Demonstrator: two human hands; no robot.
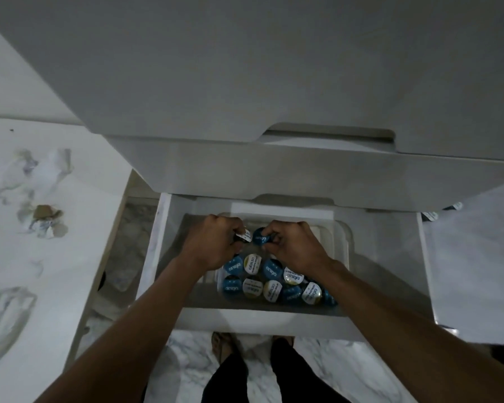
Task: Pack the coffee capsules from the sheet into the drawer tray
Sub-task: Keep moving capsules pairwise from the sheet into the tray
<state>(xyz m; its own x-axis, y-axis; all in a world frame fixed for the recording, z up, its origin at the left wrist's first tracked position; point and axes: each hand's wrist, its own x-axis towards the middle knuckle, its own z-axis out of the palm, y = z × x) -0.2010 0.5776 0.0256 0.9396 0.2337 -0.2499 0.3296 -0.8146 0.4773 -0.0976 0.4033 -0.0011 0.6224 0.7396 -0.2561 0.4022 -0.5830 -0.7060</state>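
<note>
An open white drawer (169, 257) holds a pale tray (344, 242). Several coffee capsules (271, 282) with blue or white-and-gold lids lie in rows in the tray's near half. Both my hands reach into the drawer above the rows. My left hand (213, 242) grips a white-lidded capsule (244, 235). My right hand (294, 245) holds a blue-lidded capsule (259, 236), and its fingers hide whatever else it may hold. The two held capsules sit side by side over the tray's far half.
A closed white drawer front (303, 173) overhangs the open drawer's back. A white sheet (41, 257) with crumpled wrappers lies on the left. Another white surface (472, 271) is on the right. My feet stand on marble floor (186, 367) below the drawer's front edge.
</note>
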